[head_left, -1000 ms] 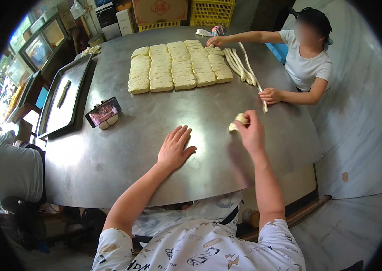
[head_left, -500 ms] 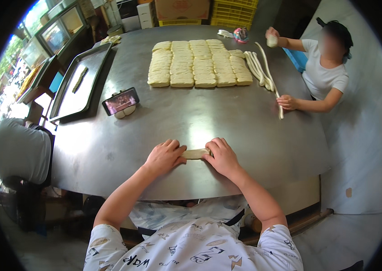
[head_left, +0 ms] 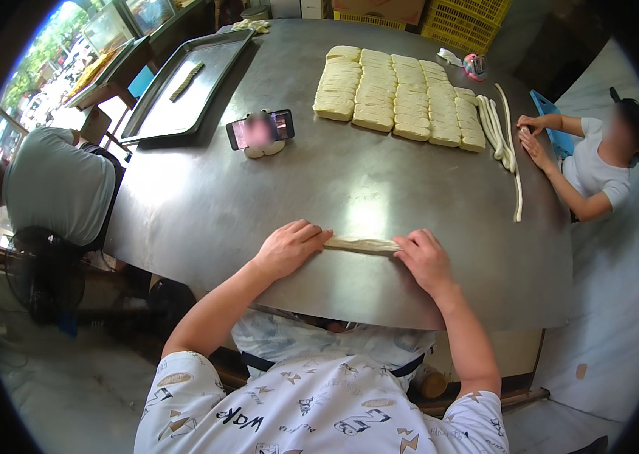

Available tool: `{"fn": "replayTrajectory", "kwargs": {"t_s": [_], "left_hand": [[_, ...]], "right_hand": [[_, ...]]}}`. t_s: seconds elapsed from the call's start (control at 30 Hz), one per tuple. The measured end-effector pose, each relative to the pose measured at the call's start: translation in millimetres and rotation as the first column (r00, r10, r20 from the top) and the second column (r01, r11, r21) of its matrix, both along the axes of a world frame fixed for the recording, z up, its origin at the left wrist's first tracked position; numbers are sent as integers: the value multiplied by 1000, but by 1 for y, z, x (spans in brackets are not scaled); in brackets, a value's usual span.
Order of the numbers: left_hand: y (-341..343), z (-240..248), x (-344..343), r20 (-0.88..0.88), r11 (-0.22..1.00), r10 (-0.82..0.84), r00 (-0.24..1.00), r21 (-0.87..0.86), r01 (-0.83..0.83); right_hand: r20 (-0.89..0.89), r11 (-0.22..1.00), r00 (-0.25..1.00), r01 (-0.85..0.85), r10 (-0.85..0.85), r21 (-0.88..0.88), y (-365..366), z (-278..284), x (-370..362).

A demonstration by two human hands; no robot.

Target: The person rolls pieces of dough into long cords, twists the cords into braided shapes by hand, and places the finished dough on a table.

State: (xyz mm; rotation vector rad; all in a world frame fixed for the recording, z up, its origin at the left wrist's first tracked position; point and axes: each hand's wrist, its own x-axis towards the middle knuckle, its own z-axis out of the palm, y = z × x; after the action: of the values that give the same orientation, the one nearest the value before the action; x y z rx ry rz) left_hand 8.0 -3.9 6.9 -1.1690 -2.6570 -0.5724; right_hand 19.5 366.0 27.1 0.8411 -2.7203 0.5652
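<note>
1 dough strip point(head_left: 362, 244) lies flat on the metal table point(head_left: 206, 189), near its front edge, between the person's 2 hands. Left hand point(head_left: 289, 248) flat, palm down, fingers together, fingertips pressed on the strip's left end. Right hand point(head_left: 424, 259) same way, palm down, fingers together on the strip's right end. Neither hand grips, both press.

Counts: dough slabs point(head_left: 399, 94) at the far side of the table, laid in abt 5 rows side by side, edges touching, exact no. hard to tell, approx 35-40. Rolled dough ropes point(head_left: 502, 129) just right of the slabs, abt 5, one longer and running down toward the right table edge. 1 phone point(head_left: 260, 129) standing propped on a small lump of dough, left of centre. 1 baking tray point(head_left: 155, 113) at the far left w/ 1 dark twisted piece point(head_left: 186, 71) in it. 1 small pink thing point(head_left: 474, 66) at the far right corner, too small to tell what.

People: 1 co-worker in a white shirt point(head_left: 595, 170) at the right side, both hands on the rope ends; 1 person in a grey shirt point(head_left: 55, 181) at the left, back turned.

Table: big, rounded, bare steel w/ glare in the middle. Room: pale floor, yellow crates point(head_left: 463, 19) and a cardboard box behind the table, windows w/ daylight at the far left
</note>
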Motion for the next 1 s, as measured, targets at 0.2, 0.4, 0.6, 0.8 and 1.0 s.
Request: {"fn": "replayTrajectory", "kwargs": {"t_s": [0.2, 0.4, 0.6, 0.8, 1.0], "left_hand": [[-21, -2, 5, 36, 998, 60, 998, -2, -60], [-28, 1, 2, 1, 987, 136, 991, -89, -135], [68, -2, -22, 262, 937, 248, 933, 180, -300], [67, -9, 33, 36, 908, 391, 920, -176, -379], [39, -35, -47, 186, 939, 315, 931, 79, -334]], "right_hand": [[-68, 999, 997, 42, -40, 25, 12, -2, 7], [-3, 985, 993, 117, -117, 124, 12, -1, 14], [104, 999, 994, 42, -45, 27, -96, -15, -17], [135, 976, 989, 38, -68, 214, -87, -37, 27], [137, 971, 975, 150, -176, 185, -59, -32, -40]]}}
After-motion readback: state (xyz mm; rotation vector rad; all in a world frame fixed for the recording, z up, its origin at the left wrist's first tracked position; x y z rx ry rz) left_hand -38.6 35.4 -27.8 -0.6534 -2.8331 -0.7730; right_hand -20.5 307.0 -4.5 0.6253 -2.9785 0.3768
